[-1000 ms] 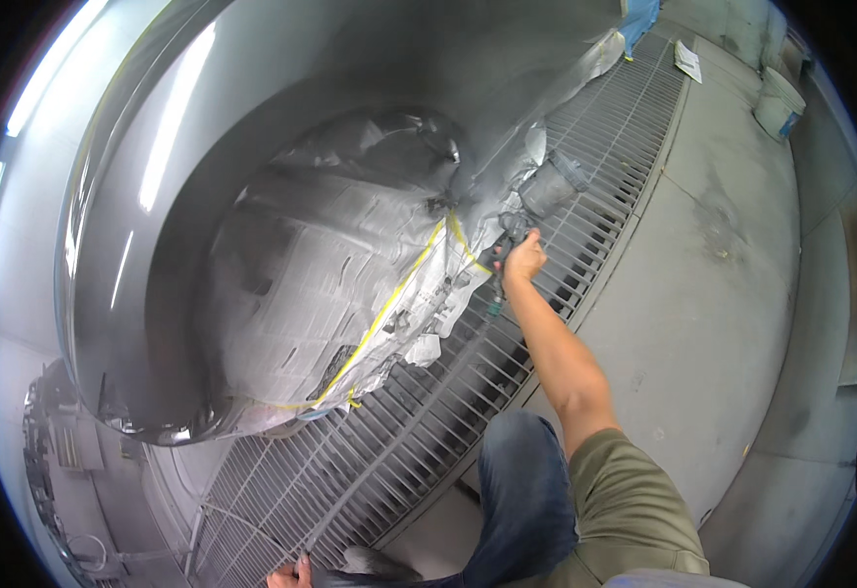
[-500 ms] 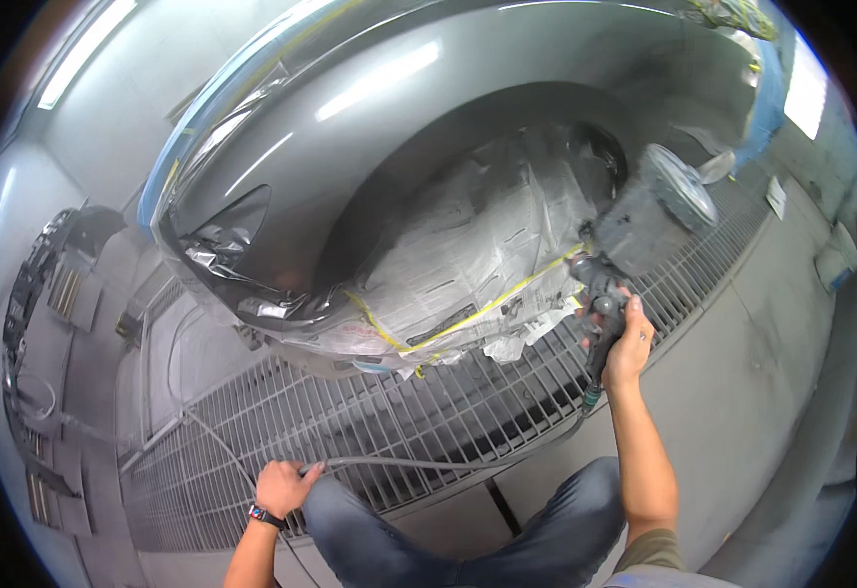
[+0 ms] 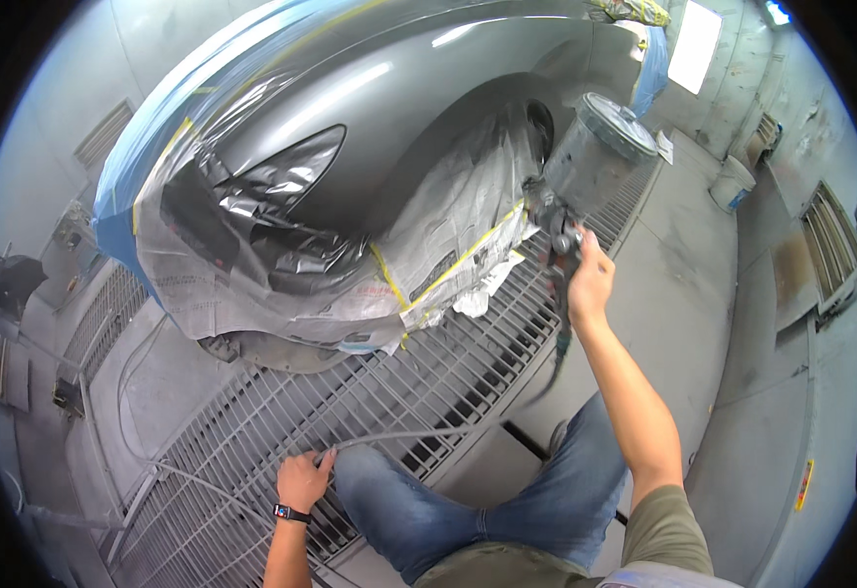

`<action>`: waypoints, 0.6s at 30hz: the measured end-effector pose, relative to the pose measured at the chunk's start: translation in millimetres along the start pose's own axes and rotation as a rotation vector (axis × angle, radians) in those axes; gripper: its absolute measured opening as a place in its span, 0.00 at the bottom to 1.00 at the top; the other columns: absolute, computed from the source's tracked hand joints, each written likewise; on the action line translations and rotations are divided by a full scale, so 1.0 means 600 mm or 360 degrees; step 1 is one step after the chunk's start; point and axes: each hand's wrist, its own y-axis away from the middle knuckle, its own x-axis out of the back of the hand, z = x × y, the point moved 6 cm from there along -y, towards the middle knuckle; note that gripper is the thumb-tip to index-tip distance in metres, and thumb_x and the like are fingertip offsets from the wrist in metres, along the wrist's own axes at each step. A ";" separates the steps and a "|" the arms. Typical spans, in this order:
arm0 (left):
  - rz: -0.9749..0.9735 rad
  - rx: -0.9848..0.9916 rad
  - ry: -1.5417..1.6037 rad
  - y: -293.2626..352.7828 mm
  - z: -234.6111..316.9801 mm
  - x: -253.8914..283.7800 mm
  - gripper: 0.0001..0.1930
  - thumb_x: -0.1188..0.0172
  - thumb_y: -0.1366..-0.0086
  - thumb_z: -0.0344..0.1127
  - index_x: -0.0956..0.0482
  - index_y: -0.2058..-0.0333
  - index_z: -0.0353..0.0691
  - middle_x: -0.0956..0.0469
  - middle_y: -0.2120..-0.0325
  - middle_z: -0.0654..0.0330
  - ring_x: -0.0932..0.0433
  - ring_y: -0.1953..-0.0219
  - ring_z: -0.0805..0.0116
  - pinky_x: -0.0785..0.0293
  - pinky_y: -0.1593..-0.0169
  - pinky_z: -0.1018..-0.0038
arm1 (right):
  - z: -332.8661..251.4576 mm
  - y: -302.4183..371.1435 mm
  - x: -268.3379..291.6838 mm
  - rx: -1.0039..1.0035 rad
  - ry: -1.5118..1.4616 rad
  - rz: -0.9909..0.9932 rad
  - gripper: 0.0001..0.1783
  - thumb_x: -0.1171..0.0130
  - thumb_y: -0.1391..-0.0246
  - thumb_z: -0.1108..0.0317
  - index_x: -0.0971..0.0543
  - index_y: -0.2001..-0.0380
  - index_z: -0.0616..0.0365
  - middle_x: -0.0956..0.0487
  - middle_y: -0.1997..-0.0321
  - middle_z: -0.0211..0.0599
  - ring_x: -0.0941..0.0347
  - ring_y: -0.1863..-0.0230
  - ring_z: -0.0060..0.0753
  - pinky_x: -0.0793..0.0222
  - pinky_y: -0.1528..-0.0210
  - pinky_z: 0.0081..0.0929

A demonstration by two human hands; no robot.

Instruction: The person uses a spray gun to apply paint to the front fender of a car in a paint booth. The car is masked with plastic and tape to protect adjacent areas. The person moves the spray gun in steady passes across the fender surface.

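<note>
My right hand point(image 3: 591, 284) is closed around the handle of a dark spray gun point(image 3: 558, 223), held up near the wheel arch. On top of the gun sits a large grey, paint-stained cup point(image 3: 600, 147) with a lid, tilted to the right. A grey air hose point(image 3: 409, 433) runs from the handle's lower end to my left hand point(image 3: 303, 480), whose fingers are wrapped round it beside my left knee. Ahead stands a glossy grey car body panel point(image 3: 389, 122). Paper point(image 3: 448, 230) edged with yellow tape covers its wheel opening.
Blue masking film point(image 3: 126, 191) wraps the car's left part. Floor grating point(image 3: 350, 412) runs beneath it, with more hose point(image 3: 218, 502) lying across. A bucket point(image 3: 730, 184) stands far right; a dark car part point(image 3: 7, 286) is at far left.
The view has swung to the right, showing more of the right wall. My right hand still holds the spray gun, now beside the wheel arch's right end; my left hand keeps the hose.
</note>
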 end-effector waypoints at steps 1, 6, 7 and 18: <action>0.0006 0.0022 0.0030 0.006 -0.015 0.002 0.29 0.40 0.37 0.63 0.14 0.70 0.37 0.19 0.75 0.39 0.20 0.67 0.37 0.23 0.60 0.50 | 0.000 0.001 -0.016 0.0041 0.0033 0.0069 0.25 0.55 0.28 0.51 0.22 0.43 0.59 0.18 0.66 0.33 0.26 0.75 0.17 0.29 0.82 0.20; 0.0058 0.0091 0.0131 0.042 -0.077 0.025 0.30 0.40 0.36 0.60 0.18 0.76 0.33 0.22 0.79 0.38 0.21 0.69 0.35 0.25 0.62 0.48 | 0.014 0.055 -0.102 -0.0021 -0.0018 -0.0103 0.25 0.52 0.28 0.50 0.21 0.44 0.59 0.19 0.71 0.31 0.25 0.79 0.18 0.32 0.86 0.21; 0.0081 0.0086 0.0128 0.050 -0.087 0.028 0.30 0.40 0.36 0.60 0.18 0.76 0.33 0.22 0.79 0.38 0.21 0.69 0.35 0.25 0.62 0.48 | 0.014 0.073 -0.122 -0.0050 -0.0051 -0.0160 0.25 0.52 0.28 0.50 0.21 0.45 0.60 0.19 0.71 0.32 0.23 0.78 0.20 0.32 0.87 0.21; -0.0033 0.0187 0.0094 0.088 -0.148 0.005 0.30 0.41 0.36 0.60 0.18 0.74 0.32 0.22 0.76 0.36 0.23 0.67 0.33 0.27 0.62 0.48 | -0.055 0.253 -0.302 -0.0164 -0.0324 -0.1117 0.23 0.52 0.29 0.55 0.22 0.44 0.61 0.19 0.70 0.30 0.20 0.73 0.22 0.33 0.81 0.20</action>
